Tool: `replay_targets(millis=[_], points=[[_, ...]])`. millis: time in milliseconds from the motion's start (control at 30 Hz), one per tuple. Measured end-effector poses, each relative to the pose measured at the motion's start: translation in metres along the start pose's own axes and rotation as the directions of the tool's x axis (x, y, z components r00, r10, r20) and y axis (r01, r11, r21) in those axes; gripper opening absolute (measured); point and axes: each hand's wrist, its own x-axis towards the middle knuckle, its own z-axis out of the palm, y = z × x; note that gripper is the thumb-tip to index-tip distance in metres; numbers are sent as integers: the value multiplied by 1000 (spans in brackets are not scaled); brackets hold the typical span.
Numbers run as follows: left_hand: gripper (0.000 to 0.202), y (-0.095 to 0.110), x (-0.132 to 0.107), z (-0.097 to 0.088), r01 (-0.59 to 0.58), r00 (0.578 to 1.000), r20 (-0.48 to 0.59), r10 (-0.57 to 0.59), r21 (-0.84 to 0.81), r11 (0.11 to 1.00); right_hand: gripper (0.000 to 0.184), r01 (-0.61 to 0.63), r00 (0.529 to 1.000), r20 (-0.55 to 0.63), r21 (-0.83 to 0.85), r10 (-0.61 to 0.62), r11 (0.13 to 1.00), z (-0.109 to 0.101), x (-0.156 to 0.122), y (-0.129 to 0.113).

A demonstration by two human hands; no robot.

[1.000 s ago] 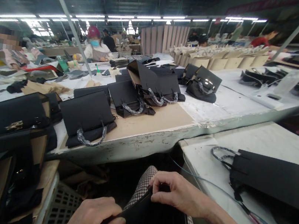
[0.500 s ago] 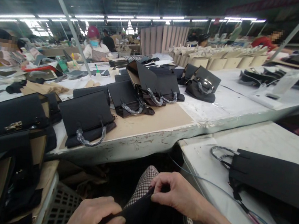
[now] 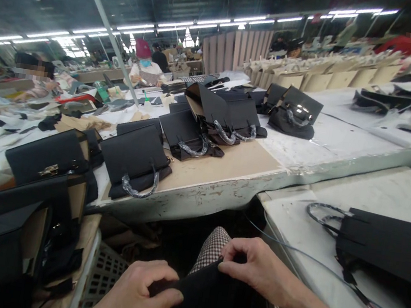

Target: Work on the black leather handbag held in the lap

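A piece of black fabric lies over my lap, on checked cloth. My left hand pinches its upper edge between thumb and fingers at the near left. Farther along the same edge, my right hand is closed in a pinch, thumb against forefinger. The edge runs taut between both hands. Whether the fabric belongs to a bag I cannot tell; its lower part leaves the picture.
Black handbags with plastic-wrapped handles, one of them this bag, stand on the long table. Another black handbag lies on the right-hand table. A plastic crate sits at left. Co-workers, one in a pink cap, sit behind.
The view has turned left, so the tables and bags appear farther right. Both hands keep their pinch on the fabric edge, with little visible movement relative to it.
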Motion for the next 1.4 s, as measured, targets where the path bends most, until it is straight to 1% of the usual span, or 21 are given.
replay_targets(millis=[67,200,300,367,467,567,633,700,833,900,967,1033,1100,1167,1233,1267,1333,1400], points=[[15,2,-2,-2,54,999,1,-54,-43,998,10,6,999,32,55,-8,998,-1,0,5],[15,6,-6,-2,65,998,-8,-66,-56,996,11,4,999,52,108,-10,994,-2,2,8],[14,8,-8,0,83,996,-21,-85,-77,994,11,-10,1000,30,71,8,997,-2,2,6],[12,9,-9,1,127,991,-21,-130,-118,985,12,-17,1000,-1,27,17,999,-1,2,5],[12,7,-11,6,232,971,-5,-237,-198,952,12,-14,1000,-24,-8,14,1000,1,3,5],[14,3,-11,11,332,940,23,-340,-292,897,11,-7,1000,-21,-13,6,1000,3,4,7],[13,1,-12,15,383,920,64,-386,-352,854,11,-5,1000,-11,-8,5,1000,5,4,8],[13,-2,-11,17,406,911,87,-404,-373,834,11,-2,1000,-4,-6,2,1000,5,4,7],[12,-6,-10,19,385,920,65,-386,-328,862,10,-6,1000,-13,-31,6,1000,6,4,4],[10,-6,-8,17,363,931,58,-361,-261,894,9,-15,1000,-27,-54,14,998,5,3,1],[9,-2,-6,11,296,955,65,-289,-153,943,9,-27,999,-45,-75,24,997,6,3,-1],[14,6,-4,1,193,976,105,-188,-38,980,9,-38,997,-69,-90,32,995,7,2,-3],[21,17,0,-10,113,978,170,-121,56,992,10,-37,995,-92,-66,31,997,8,1,-4],[20,28,6,-20,63,971,224,-86,105,992,22,-33,993,-110,5,34,999,10,1,-5],[9,37,18,-23,14,972,232,-38,104,994,33,-31,992,-116,73,39,997,12,2,-5],[7,39,25,-22,-8,974,228,-12,85,996,35,-32,992,-119,87,43,996,13,2,-5],[17,40,44,-14,-26,974,226,20,20,999,34,-29,991,-129,86,40,996,15,2,-4],[18,38,62,-2,-9,973,230,23,-60,998,33,-36,988,-146,92,49,995,14,1,-2]])
